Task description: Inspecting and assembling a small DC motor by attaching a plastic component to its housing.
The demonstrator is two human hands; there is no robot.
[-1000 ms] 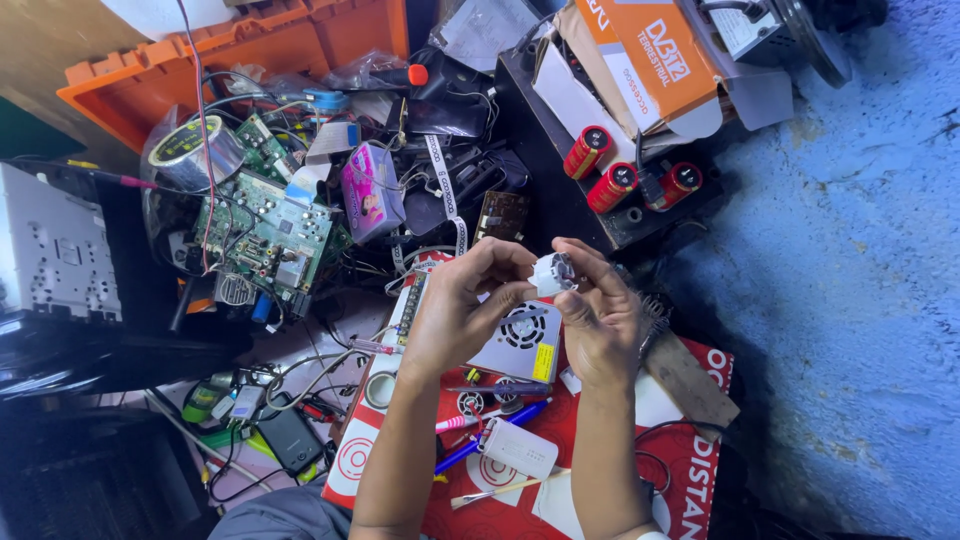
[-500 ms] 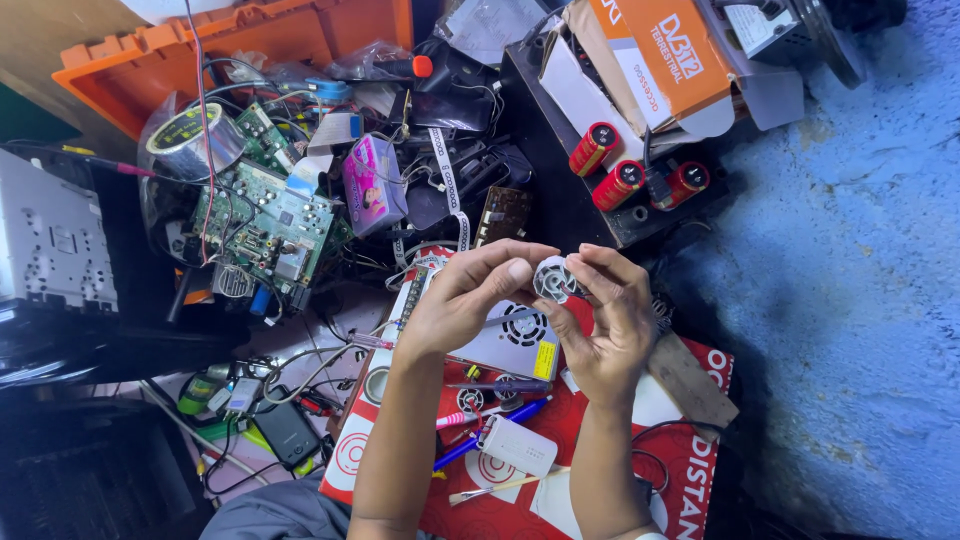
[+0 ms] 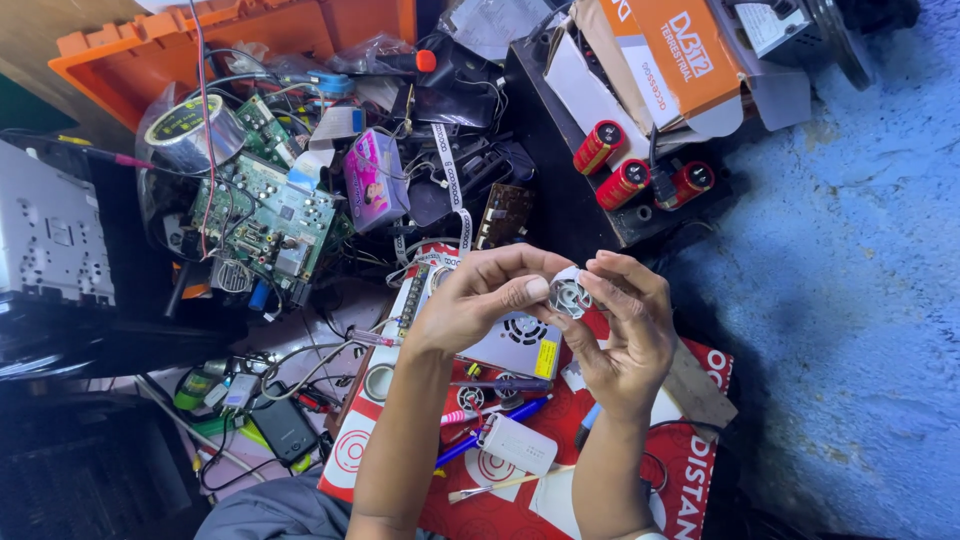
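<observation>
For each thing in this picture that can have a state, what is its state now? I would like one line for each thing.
Left hand: closed on the small round metal part, thumb against it.
Right hand: fingertips pinching the same part.
Small round metal part: held up between both hands, above the clutter.
Orange cardboard box: open, flaps loose.
Green circuit board: bare, lying flat among wires.
Roll of tape: lying on its side.

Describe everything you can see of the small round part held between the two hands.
The small round part is a silvery, metal-looking disc with dark cut-out openings set round its centre, its flat face turned toward the camera. The left hand and the right hand pinch it by the rim with their fingertips, holding it in the air above the red printed sheet and the perforated metal box. Finer details are too small to tell.
</observation>
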